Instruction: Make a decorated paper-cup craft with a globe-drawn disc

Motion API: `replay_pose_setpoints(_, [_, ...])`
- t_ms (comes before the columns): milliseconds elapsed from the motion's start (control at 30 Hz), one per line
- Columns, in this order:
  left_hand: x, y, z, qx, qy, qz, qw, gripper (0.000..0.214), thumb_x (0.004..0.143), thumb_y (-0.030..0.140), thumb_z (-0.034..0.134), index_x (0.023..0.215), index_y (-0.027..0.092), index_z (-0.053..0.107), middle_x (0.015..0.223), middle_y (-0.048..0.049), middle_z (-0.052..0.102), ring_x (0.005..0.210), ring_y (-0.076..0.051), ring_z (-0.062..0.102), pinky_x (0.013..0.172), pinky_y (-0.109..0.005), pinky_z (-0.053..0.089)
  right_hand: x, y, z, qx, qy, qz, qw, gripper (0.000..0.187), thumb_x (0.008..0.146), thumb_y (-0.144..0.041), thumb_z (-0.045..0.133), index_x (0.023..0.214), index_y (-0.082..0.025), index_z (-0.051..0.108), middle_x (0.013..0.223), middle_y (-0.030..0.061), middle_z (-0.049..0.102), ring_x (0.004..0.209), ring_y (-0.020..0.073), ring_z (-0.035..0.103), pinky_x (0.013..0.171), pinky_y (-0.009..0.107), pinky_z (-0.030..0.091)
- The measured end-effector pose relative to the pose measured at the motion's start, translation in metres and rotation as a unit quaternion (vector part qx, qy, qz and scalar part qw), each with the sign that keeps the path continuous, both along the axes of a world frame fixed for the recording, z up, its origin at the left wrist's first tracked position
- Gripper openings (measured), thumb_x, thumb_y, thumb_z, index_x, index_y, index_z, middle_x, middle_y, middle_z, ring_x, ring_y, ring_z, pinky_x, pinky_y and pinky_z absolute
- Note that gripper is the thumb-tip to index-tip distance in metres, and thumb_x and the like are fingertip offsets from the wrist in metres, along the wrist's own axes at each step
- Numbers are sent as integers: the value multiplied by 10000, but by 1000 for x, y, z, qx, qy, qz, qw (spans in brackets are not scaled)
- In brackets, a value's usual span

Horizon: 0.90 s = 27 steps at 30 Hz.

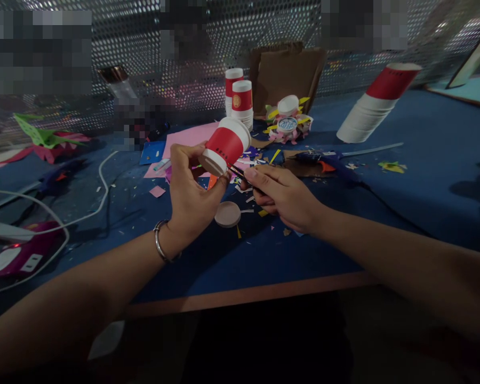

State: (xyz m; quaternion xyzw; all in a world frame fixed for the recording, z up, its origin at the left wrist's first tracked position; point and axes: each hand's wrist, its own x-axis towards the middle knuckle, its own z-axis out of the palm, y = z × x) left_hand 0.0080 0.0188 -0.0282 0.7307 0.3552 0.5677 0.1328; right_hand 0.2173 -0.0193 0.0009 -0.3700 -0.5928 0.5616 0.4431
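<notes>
Tilted in the air above the table is a red and white paper cup [226,143], gripped between the thumb and fingers of my left hand [190,194]. My right hand [282,193] is closed around a thin dark tool [237,170], whose tip meets the cup's side near its base. Most of that tool is hidden by my fingers, so its exact kind does not show. Below the cup, a round pale disc [228,214] lies flat on the blue table [248,266], with paper scraps around it.
Stacked paper cups [242,101] stand behind, and a leaning cup stack [378,104] is at right. A cup-and-paper craft [288,122] sits near a cardboard piece [286,74]. Glue guns [336,160] [60,176] with cords lie either side. A purple power strip [32,250] is at left.
</notes>
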Motion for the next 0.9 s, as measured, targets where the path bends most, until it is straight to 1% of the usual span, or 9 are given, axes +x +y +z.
replay_pose_setpoints(100, [7,-5,7,37,-47,15,998,536,823,372,921,1169,273,524,1280,-80,602,1128,-265,683,924,-495,632,0,0,-1,4,-5,-3,1000,556,923,-752,730,859,-204,653,602,-72,365,504,89,280,441,267,161])
replay_pose_setpoints(167, [10,-7,9,47,-44,25,998,512,823,357,914,1154,265,535,1253,-75,599,1098,-260,687,910,-486,631,0,1,-2,9,-3,0,1000,556,927,-751,726,862,-205,644,604,-73,377,502,86,280,438,266,165])
replay_pose_setpoints(267, [9,-5,10,88,-26,51,994,528,820,393,903,1171,239,539,1240,-85,603,1111,-270,689,899,-477,636,-2,1,-1,21,-2,-2,1000,570,929,-760,717,830,-209,611,596,-78,383,494,77,276,430,257,166])
replay_pose_setpoints(367, [8,-1,9,119,-10,67,991,558,812,434,910,1176,225,543,1247,-95,603,1121,-273,688,876,-452,645,-4,1,0,23,-1,-7,1000,581,926,-771,710,827,-207,613,587,-81,386,485,74,286,423,250,171])
replay_pose_setpoints(467, [8,1,8,120,-15,69,990,562,805,435,916,1173,225,548,1225,-80,588,1064,-252,684,859,-452,641,-5,0,0,18,8,-1,1000,580,919,-773,718,826,-213,598,585,-86,378,476,71,278,416,248,167])
replay_pose_setpoints(600, [8,1,7,110,-32,62,991,561,787,381,938,1171,236,557,1199,-69,589,1023,-238,663,838,-445,631,-6,0,0,8,22,-4,1000,566,916,-754,740,816,-217,591,577,-93,362,472,67,250,410,249,148])
replay_pose_setpoints(800, [7,2,3,58,-55,26,996,609,778,371,953,1190,255,520,1186,-70,606,1061,-245,675,882,-450,636,-7,-1,0,-13,39,-1,999,554,914,-729,759,835,-201,611,575,-101,359,483,60,235,413,238,143])
replay_pose_setpoints(900, [8,4,1,63,-50,27,996,602,784,368,941,1196,262,515,1177,-66,608,1049,-246,682,885,-444,625,-7,-2,1,-16,30,-5,999,553,918,-722,760,832,-196,617,574,-97,371,473,54,241,409,238,139])
